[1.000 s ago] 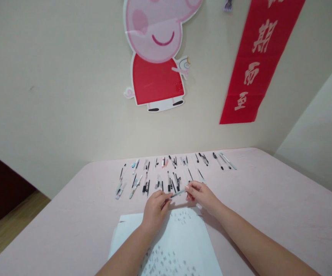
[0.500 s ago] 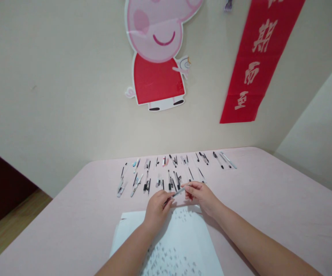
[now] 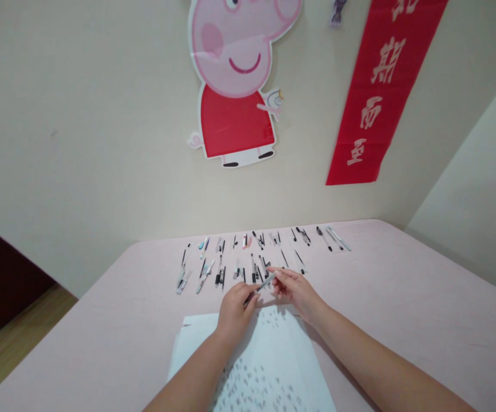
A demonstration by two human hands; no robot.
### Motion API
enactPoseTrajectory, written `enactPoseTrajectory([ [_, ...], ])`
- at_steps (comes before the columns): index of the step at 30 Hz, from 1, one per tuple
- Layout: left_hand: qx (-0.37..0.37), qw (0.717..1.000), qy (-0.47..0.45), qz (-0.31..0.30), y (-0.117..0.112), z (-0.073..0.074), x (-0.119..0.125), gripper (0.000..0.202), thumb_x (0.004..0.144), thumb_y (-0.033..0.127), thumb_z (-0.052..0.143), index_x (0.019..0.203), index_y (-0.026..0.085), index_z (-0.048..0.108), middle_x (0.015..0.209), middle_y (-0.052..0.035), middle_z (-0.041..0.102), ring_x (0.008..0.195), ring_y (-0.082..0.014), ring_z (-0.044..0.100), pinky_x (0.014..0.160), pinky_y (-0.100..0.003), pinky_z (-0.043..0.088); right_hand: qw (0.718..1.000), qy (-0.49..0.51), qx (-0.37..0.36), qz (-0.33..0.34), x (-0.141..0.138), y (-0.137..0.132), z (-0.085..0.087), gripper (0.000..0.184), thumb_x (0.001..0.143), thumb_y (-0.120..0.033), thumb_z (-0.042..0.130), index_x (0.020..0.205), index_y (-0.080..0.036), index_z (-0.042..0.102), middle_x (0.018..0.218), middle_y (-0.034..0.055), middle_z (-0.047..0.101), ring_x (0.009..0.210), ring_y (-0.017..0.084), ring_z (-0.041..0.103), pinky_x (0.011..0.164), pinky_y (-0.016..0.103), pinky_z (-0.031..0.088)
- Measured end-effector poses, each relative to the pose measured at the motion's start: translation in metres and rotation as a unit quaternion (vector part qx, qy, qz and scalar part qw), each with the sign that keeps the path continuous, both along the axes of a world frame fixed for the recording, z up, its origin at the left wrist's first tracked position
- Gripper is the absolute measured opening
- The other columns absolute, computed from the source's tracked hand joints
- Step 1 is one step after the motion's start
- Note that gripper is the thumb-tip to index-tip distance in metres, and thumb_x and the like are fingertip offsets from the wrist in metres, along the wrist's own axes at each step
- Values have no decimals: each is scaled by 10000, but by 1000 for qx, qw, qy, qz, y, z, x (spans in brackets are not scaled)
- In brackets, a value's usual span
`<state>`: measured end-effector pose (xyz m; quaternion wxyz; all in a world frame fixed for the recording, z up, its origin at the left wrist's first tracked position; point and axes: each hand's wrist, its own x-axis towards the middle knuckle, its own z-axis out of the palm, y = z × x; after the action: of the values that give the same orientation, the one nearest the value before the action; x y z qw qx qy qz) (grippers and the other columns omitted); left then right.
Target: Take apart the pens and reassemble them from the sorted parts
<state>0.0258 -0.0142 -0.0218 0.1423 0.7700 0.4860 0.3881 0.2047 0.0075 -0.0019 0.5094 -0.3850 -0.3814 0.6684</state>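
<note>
Between my hands, above the far edge of the paper, is a slim grey pen (image 3: 266, 282). My left hand (image 3: 235, 306) grips its lower left part with thumb and fingers. At the pen's upper right end, my right hand (image 3: 294, 290) pinches with thumb and forefinger, the other fingers curled. Whether that end is a separate piece is too small to tell. Under my forearms lie sheets of white paper (image 3: 282, 355) covered in small dark marks. Just beyond my hands are rows of disassembled pens, among them a black-and-clear set of pen parts (image 3: 219, 274).
The pink-covered table (image 3: 114, 320) meets the wall at the back. A pen with a light barrel (image 3: 339, 238) lies at the right end of the back row. On the wall hang a pink pig cutout (image 3: 237, 120) and a red banner (image 3: 372, 114).
The pen between my hands is tilted slightly more upright, and my right hand has shifted a little to the left. The view has tipped slightly upward.
</note>
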Motion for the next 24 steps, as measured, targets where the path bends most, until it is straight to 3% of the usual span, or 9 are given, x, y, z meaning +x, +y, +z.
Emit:
enactPoseTrajectory([
  [5, -4, 1000, -5, 7, 0, 0, -1, 244, 850, 212, 508, 1018, 163, 679, 765, -52, 631, 712, -174, 587, 660, -285, 461, 999, 0, 9, -52, -10, 7, 0, 395, 566, -434, 789, 829, -143, 742, 586, -17, 556, 502, 76, 452, 470, 212, 357],
  [10, -15, 1000, 0, 20, 0, 0, -1, 259, 849, 222, 494, 1023, 171, 679, 762, -46, 622, 714, -176, 583, 662, -289, 456, 994, -12, 18, -110, -22, 8, -6, 390, 572, -435, 761, 805, -123, 734, 567, -19, 544, 486, 75, 439, 461, 209, 336],
  [13, -34, 999, 0, 23, 1, -3, -1, 260, 838, 213, 494, 1018, 169, 675, 758, -38, 616, 710, -172, 580, 665, -285, 449, 989, -46, 46, -132, -26, 5, -13, 422, 648, -480, 703, 880, -128, 716, 603, -17, 545, 490, 80, 449, 456, 209, 341],
  [16, -71, 997, -24, 30, 2, -6, 0, 351, 838, 214, 486, 1167, 156, 594, 754, -19, 614, 677, -157, 575, 663, -278, 449, 977, -118, 87, -154, -26, 0, -21, 490, 758, -479, 601, 1131, -164, 630, 713, 0, 567, 500, 91, 467, 441, 212, 363],
  [20, -82, 996, -32, 24, 1, -5, 0, 416, 859, 211, 436, 1267, 167, 502, 753, -4, 618, 660, -147, 563, 653, -269, 443, 926, -271, 224, -137, -23, -5, -30, 465, 852, -294, 490, 1315, -257, 494, 938, 46, 589, 643, 130, 546, 530, 248, 461],
  [24, -57, 998, -13, -25, -4, 2, 2, 282, 844, 155, 398, 1012, 182, 623, 869, -39, 650, 760, -155, 576, 709, -271, 439, 861, -373, 332, -94, -25, -8, -35, 534, 812, -90, 423, 1305, -272, 515, 977, 53, 612, 860, 176, 580, 782, 332, 491],
])
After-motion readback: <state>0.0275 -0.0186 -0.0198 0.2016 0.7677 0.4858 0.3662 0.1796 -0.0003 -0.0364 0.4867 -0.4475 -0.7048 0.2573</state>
